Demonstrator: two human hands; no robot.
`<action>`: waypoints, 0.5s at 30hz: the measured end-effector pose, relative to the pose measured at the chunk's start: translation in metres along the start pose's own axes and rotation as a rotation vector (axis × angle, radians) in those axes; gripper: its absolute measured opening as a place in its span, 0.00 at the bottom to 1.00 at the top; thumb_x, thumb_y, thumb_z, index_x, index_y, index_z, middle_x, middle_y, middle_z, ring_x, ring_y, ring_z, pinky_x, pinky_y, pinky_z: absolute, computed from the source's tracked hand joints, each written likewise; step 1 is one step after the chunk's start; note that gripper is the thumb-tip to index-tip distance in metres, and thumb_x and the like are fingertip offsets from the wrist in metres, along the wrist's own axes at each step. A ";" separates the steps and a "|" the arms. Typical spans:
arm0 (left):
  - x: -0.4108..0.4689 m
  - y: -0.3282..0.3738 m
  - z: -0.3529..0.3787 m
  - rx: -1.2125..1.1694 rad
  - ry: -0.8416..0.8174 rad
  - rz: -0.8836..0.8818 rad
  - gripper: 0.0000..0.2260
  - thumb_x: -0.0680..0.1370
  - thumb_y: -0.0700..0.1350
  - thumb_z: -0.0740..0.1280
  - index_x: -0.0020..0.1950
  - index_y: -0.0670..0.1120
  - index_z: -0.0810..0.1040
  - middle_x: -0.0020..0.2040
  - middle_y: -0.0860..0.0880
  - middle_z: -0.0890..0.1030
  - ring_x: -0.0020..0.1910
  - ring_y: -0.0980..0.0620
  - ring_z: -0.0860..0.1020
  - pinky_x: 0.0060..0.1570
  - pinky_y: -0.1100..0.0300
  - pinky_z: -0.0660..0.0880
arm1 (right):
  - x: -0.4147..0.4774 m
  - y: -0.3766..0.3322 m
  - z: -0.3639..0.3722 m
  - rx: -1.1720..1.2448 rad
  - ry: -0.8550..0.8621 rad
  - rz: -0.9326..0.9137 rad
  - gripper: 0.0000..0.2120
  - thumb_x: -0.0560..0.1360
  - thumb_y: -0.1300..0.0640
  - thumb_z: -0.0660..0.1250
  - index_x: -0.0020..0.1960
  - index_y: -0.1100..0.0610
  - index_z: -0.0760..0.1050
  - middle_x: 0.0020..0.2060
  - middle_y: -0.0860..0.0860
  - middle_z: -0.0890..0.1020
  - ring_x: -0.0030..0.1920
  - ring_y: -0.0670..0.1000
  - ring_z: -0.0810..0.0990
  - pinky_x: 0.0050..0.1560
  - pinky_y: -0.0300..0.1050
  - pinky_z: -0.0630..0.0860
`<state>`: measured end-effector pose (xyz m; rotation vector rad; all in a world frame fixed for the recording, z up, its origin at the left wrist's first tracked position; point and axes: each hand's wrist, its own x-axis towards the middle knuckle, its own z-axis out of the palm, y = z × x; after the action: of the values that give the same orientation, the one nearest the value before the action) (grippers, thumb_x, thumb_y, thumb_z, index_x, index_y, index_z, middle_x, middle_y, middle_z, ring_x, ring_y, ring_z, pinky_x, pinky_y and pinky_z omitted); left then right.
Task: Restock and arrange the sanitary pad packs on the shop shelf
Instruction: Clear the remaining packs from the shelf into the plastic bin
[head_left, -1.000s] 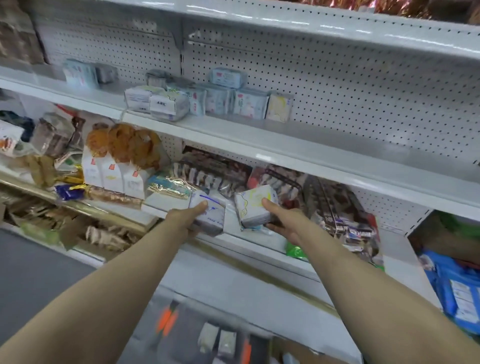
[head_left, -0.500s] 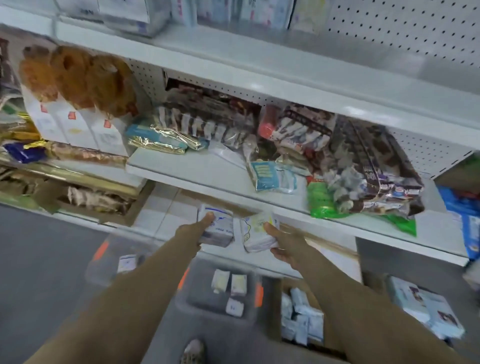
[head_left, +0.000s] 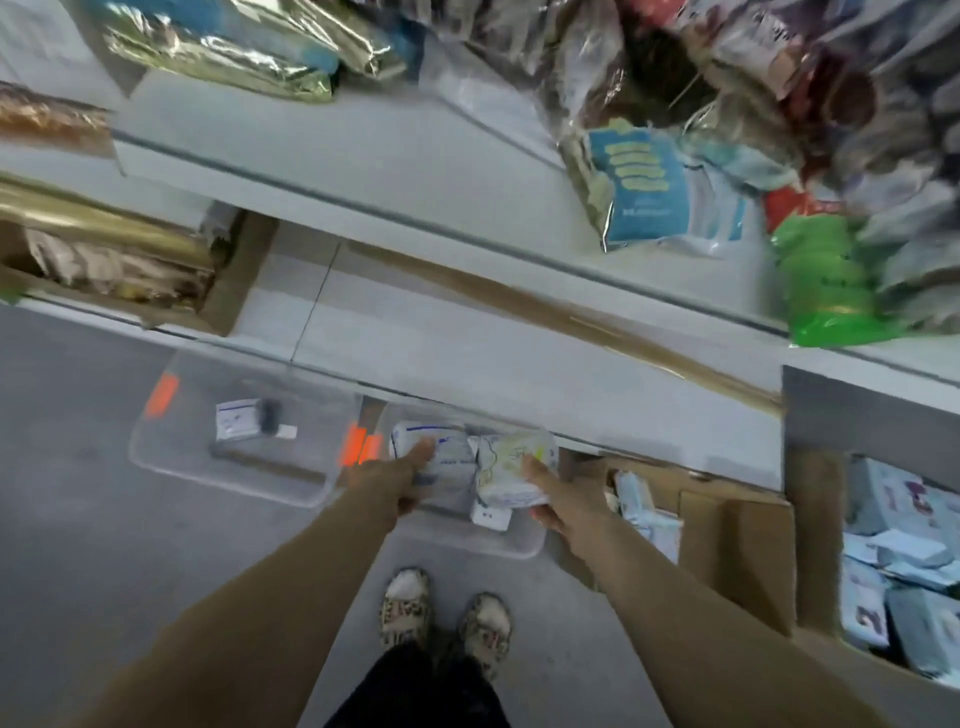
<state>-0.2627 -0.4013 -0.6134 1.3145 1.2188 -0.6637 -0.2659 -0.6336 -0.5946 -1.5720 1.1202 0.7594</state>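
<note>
The white shelf (head_left: 415, 156) runs beyond both hands, a clear bin (head_left: 519, 546) lies under them, and over it the left hand (head_left: 397, 483) grips a blue-printed pad pack (head_left: 441, 454) just beside the yellow-printed pad pack (head_left: 511, 470) gripped by the right hand (head_left: 566, 501).

Soft, even indoor light, fairly bright; shadows faint. Motion blur smears everything, heaviest toward 12 and 3 o'clock. Foil packets (head_left: 218, 47) at 11 o'clock show glare. The shelf (head_left: 363, 156) edge bows with wide-angle distortion.
</note>
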 end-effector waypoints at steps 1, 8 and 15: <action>0.017 -0.010 0.007 -0.018 -0.009 -0.021 0.49 0.50 0.69 0.81 0.57 0.37 0.77 0.46 0.40 0.84 0.38 0.43 0.81 0.43 0.50 0.81 | 0.017 0.006 0.005 0.001 0.009 0.016 0.29 0.66 0.39 0.80 0.52 0.63 0.81 0.42 0.56 0.83 0.38 0.52 0.82 0.30 0.38 0.77; 0.159 -0.082 0.036 0.173 0.098 -0.081 0.43 0.62 0.73 0.73 0.58 0.36 0.79 0.53 0.35 0.82 0.47 0.37 0.83 0.39 0.55 0.72 | 0.148 0.062 0.042 0.026 0.086 0.100 0.31 0.68 0.42 0.79 0.60 0.63 0.77 0.37 0.54 0.79 0.35 0.50 0.78 0.27 0.37 0.77; 0.254 -0.119 0.077 0.186 0.087 -0.059 0.35 0.71 0.65 0.73 0.59 0.35 0.78 0.48 0.38 0.80 0.43 0.41 0.80 0.47 0.52 0.78 | 0.258 0.121 0.074 0.071 0.084 0.115 0.22 0.66 0.41 0.80 0.45 0.58 0.80 0.37 0.54 0.81 0.41 0.53 0.79 0.51 0.48 0.79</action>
<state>-0.2743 -0.4328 -0.9027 1.4792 1.2939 -0.7841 -0.2782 -0.6426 -0.8883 -1.5020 1.2942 0.7265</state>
